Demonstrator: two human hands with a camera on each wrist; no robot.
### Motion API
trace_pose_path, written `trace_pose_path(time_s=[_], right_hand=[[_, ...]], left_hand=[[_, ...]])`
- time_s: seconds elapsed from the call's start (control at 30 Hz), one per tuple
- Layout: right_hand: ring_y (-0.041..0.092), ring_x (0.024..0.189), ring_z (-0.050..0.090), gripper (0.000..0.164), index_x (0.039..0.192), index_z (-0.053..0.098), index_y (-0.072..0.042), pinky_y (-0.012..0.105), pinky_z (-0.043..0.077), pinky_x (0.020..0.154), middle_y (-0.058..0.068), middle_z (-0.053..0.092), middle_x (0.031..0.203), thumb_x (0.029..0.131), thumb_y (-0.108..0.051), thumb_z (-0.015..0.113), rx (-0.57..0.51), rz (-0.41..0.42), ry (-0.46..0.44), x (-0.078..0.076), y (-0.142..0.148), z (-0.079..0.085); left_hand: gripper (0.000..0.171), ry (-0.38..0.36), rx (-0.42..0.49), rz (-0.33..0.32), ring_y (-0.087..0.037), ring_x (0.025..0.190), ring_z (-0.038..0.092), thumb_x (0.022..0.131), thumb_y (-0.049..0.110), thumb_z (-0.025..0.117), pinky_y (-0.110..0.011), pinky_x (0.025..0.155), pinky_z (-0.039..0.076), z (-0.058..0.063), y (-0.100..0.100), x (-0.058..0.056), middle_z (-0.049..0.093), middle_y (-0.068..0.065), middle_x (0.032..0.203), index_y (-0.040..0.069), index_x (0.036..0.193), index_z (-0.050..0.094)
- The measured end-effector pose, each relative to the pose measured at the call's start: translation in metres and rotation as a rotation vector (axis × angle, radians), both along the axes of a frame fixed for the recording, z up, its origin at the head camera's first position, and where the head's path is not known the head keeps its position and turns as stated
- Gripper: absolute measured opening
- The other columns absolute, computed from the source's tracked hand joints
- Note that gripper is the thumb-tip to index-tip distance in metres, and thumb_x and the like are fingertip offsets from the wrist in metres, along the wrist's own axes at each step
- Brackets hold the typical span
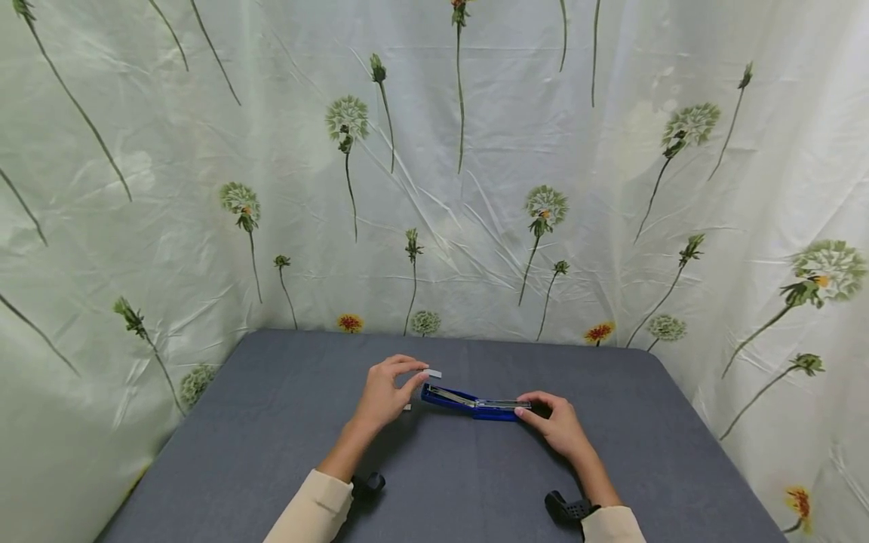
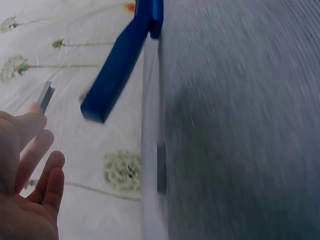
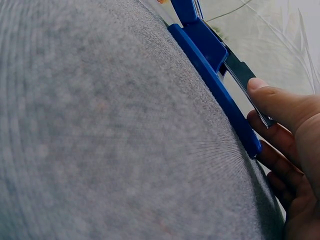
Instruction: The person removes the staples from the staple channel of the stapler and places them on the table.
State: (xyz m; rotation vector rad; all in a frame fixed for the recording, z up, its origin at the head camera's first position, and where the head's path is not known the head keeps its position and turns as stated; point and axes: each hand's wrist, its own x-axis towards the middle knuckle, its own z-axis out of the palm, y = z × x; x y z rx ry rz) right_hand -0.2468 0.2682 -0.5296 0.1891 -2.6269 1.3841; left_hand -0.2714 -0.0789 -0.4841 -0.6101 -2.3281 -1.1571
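Note:
A blue stapler (image 1: 475,407) lies on the grey table, its top arm swung far back so that the metal magazine shows. My right hand (image 1: 560,426) grips the magazine end, with the thumb on the dark metal rail (image 3: 242,75) and fingers beneath it in the right wrist view. Between thumb and fingertips, my left hand (image 1: 388,388) pinches a short strip of staples (image 1: 433,373) just above the far tip of the raised arm. In the left wrist view the staple strip (image 2: 46,97) stands apart from the blue stapler arm (image 2: 117,70).
Another small grey strip (image 2: 161,167) rests on the table (image 1: 271,452), partly hidden behind my left hand in the head view. A curtain (image 1: 475,151) printed with dandelions hangs along the table's back edge. Black straps (image 1: 566,509) with cameras sit on both wrists.

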Motion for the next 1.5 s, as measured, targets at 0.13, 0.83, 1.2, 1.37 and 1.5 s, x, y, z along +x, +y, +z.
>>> trace_pose_path(time_s=[0.13, 0.83, 1.2, 1.37, 1.5], right_hand=[[0.007, 0.094, 0.062, 0.019, 0.106, 0.079, -0.019, 0.027, 0.048, 0.089, -0.001, 0.076, 0.104, 0.089, -0.028, 0.082, 0.022, 0.006, 0.013, 0.0, 0.001, 0.0], [0.017, 0.1, 0.064, 0.019, 0.105, 0.078, -0.018, 0.034, 0.049, 0.092, 0.001, 0.077, 0.106, 0.09, -0.028, 0.082, -0.006, 0.026, 0.005, 0.001, 0.001, 0.004], [0.01, 0.099, 0.063, 0.019, 0.106, 0.078, -0.02, 0.029, 0.048, 0.092, 0.0, 0.076, 0.107, 0.09, -0.03, 0.082, 0.028, 0.012, -0.01, -0.001, 0.001, 0.001], [0.012, 0.1, 0.063, 0.019, 0.106, 0.079, -0.019, 0.03, 0.049, 0.092, 0.001, 0.076, 0.107, 0.09, -0.03, 0.082, 0.031, 0.01, -0.001, 0.0, 0.001, 0.0], [0.01, 0.098, 0.063, 0.018, 0.105, 0.078, -0.021, 0.029, 0.049, 0.091, -0.001, 0.076, 0.106, 0.089, -0.029, 0.082, 0.033, 0.004, -0.009, -0.001, 0.002, 0.0]], left_hand=[[0.016, -0.036, 0.008, 0.009, -0.021, 0.101, 0.072, 0.093, 0.024, 0.078, -0.048, 0.087, 0.059, -0.002, -0.015, 0.001, 0.076, 0.003, 0.105, 0.016, 0.107, 0.083], [0.019, -0.174, -0.091, 0.077, -0.024, 0.107, 0.072, 0.089, 0.026, 0.083, -0.049, 0.093, 0.058, -0.015, -0.071, 0.001, 0.076, 0.002, 0.109, 0.02, 0.106, 0.083], [0.02, -0.178, -0.098, 0.072, -0.024, 0.105, 0.072, 0.088, 0.027, 0.083, -0.049, 0.094, 0.058, -0.029, -0.088, 0.0, 0.076, 0.002, 0.108, 0.02, 0.107, 0.084], [0.019, -0.17, -0.102, 0.072, -0.024, 0.105, 0.072, 0.086, 0.028, 0.084, -0.05, 0.094, 0.056, -0.033, -0.094, -0.001, 0.077, 0.004, 0.106, 0.023, 0.105, 0.084], [0.019, -0.18, -0.107, 0.068, -0.024, 0.106, 0.072, 0.086, 0.029, 0.084, -0.05, 0.095, 0.055, -0.036, -0.096, -0.002, 0.077, 0.006, 0.105, 0.025, 0.104, 0.084]])
